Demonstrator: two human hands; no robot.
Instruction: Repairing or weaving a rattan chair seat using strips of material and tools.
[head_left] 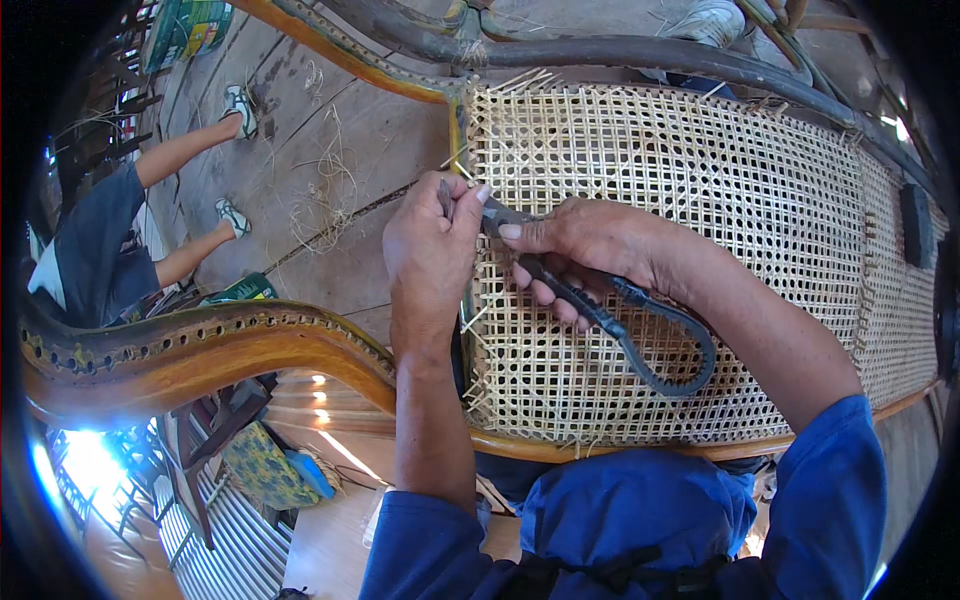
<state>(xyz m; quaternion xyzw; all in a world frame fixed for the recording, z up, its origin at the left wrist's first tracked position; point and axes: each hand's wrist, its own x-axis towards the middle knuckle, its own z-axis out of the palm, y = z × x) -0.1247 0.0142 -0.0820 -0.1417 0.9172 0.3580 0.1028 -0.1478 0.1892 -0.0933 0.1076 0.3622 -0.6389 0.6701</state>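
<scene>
My right hand [590, 245] is closed round the dark, looped handles of a pair of metal shears [665, 375], above the woven cane panel [620, 130]. The shears' jaws point left to the panel's left edge. There my left hand [430, 235] is closed, thumb pressed to its fingers close by the jaws. A dark metal tip shows between those fingers; what else they pinch is hidden. Pale cane ends [475, 315] stick out along this edge. The panel spans a varnished wooden frame [530, 447].
A curved wooden arm with a row of holes [200, 345] reaches out to the left, and another rail [340, 50] runs at the upper left. Cane scraps [325, 185] litter the floor. A person in sandals [95, 235] is at the left. A dark block [915, 225] rests on the panel's right end.
</scene>
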